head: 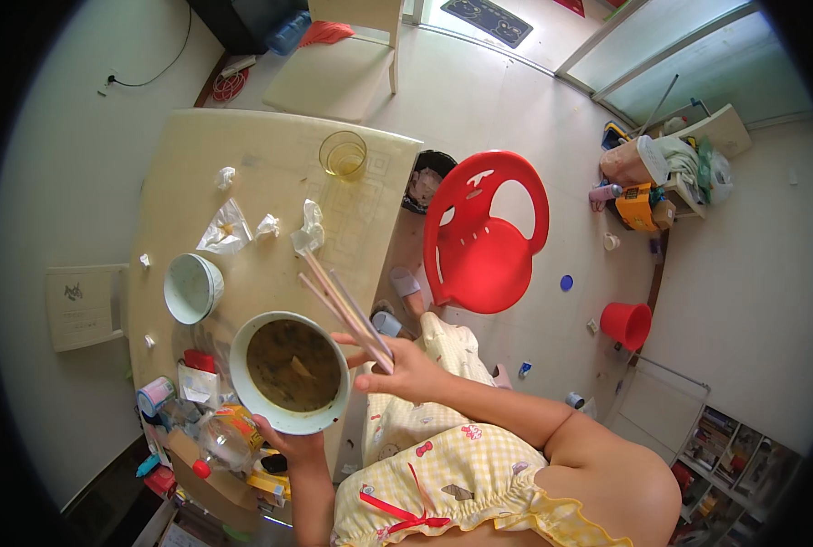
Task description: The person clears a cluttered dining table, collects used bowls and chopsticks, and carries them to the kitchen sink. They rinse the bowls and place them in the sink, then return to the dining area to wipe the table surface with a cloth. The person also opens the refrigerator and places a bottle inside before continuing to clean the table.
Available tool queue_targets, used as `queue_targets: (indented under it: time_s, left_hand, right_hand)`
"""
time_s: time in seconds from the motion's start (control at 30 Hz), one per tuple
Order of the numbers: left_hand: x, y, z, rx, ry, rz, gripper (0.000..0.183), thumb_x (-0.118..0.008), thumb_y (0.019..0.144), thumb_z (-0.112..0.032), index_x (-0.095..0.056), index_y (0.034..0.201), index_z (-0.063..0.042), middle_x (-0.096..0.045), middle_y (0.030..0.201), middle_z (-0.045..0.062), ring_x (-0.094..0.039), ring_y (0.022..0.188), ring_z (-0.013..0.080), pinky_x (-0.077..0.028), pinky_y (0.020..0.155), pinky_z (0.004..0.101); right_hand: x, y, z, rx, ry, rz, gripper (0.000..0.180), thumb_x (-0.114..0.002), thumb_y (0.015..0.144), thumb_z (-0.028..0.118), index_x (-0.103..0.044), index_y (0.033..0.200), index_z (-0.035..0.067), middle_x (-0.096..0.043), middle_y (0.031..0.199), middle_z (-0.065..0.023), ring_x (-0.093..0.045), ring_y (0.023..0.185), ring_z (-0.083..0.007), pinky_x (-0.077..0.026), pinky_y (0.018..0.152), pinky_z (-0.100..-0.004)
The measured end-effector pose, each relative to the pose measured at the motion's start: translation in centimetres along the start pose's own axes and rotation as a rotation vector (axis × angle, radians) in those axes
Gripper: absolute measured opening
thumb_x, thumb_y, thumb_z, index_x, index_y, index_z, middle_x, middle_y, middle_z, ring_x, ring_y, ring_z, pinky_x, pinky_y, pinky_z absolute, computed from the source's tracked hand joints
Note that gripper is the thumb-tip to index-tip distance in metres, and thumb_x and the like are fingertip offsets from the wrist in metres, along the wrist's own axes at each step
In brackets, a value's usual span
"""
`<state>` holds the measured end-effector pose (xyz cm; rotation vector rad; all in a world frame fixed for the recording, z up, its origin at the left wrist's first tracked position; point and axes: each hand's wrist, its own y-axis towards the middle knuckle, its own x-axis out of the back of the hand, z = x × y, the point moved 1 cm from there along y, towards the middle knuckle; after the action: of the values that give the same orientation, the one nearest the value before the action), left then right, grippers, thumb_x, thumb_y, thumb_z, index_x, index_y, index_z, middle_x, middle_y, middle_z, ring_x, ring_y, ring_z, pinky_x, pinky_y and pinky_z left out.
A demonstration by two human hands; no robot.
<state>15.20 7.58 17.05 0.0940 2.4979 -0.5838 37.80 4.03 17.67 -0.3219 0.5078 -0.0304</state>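
A large white bowl [237, 383] of brown soup is held near the table's edge by my left hand [294, 441], which grips its rim at the lower right. My right hand [403, 369] is closed around several chopsticks [341, 301], its fingertips close to the bowl's right side. Beyond the bowl, stacked white bowls [193, 288] stand on the cream table [270, 143]. Crumpled tissues [268, 225] and a piece of plastic wrapping [225, 229] lie farther off. The chopstick tips overlap a white crumpled tissue [309, 229] in the view.
A glass of yellowish liquid [343, 157] stands near the table's far corner. A plastic bottle [229, 437], a small can [155, 396] and a cardboard box [208, 478] crowd the near left. A red plastic chair [495, 267] and a black waste bin [428, 181] stand beside the table.
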Motion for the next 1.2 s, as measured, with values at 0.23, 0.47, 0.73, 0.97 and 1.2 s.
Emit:
queue_targets:
  time_s: [0.23, 0.47, 0.73, 0.97, 1.2]
  left_hand:
    - [-1.7, 0.2, -0.4, -0.017, -0.036, 0.025, 0.080, -0.036, 0.092, -0.067, -0.022, 0.151, -0.016, -0.027, 0.154, 0.010, -0.032, 0.138, 0.0324, -0.029, 0.112, 0.0543]
    - [-1.8, -1.3, 0.5, -0.090, 0.021, 0.111, 0.078, -0.034, 0.094, -0.065, -0.024, 0.149, -0.011, -0.031, 0.150, 0.013, -0.038, 0.135, 0.0321, -0.036, 0.109, 0.0512]
    - [-5.0, -6.8, 2.7, -0.112, 0.009, 0.130, 0.076, -0.036, 0.095, -0.062, -0.027, 0.147, -0.007, -0.033, 0.149, 0.014, -0.039, 0.135, 0.0313, -0.037, 0.109, 0.0505]
    - [-12.4, -12.3, 9.2, -0.073, 0.098, 0.186, 0.089, -0.049, 0.088, -0.067, -0.026, 0.148, -0.005, -0.033, 0.149, 0.014, -0.037, 0.135, 0.0315, -0.034, 0.110, 0.0484]
    - [-24.2, -19.0, 21.5, 0.067, -0.031, 0.282, 0.084, -0.048, 0.089, -0.065, -0.030, 0.146, -0.006, -0.037, 0.147, 0.014, -0.041, 0.133, 0.0303, -0.037, 0.109, 0.0472]
  right_hand:
    - [4.1, -3.4, 2.5, 0.091, 0.050, -0.252, 0.044, -0.070, 0.089, 0.030, -0.058, 0.124, 0.006, -0.070, 0.085, -0.0030, -0.054, 0.067, -0.0022, -0.042, 0.058, -0.0194]
    - [5.2, -8.1, 4.2, 0.188, 0.139, -0.327, 0.037, -0.068, 0.091, 0.031, -0.059, 0.117, 0.007, -0.065, 0.074, -0.0017, -0.042, 0.046, 0.0000, -0.030, 0.041, -0.0184]
    - [4.3, -9.9, 5.9, 0.091, 0.101, -0.226, 0.028, -0.069, 0.090, 0.019, -0.061, 0.113, 0.005, -0.050, 0.061, 0.0047, -0.040, 0.045, -0.0016, -0.028, 0.040, -0.0196]
    - [11.0, -17.4, 7.6, 0.132, 0.177, -0.097, 0.031, -0.068, 0.091, 0.021, -0.059, 0.115, 0.003, -0.043, 0.057, 0.0069, -0.038, 0.044, -0.0015, -0.028, 0.040, -0.0199]
    - [23.8, -31.4, 9.6, 0.137, 0.138, -0.217, 0.026, -0.065, 0.093, 0.023, -0.059, 0.113, 0.006, -0.044, 0.058, 0.0070, -0.039, 0.044, -0.0012, -0.029, 0.040, -0.0198]
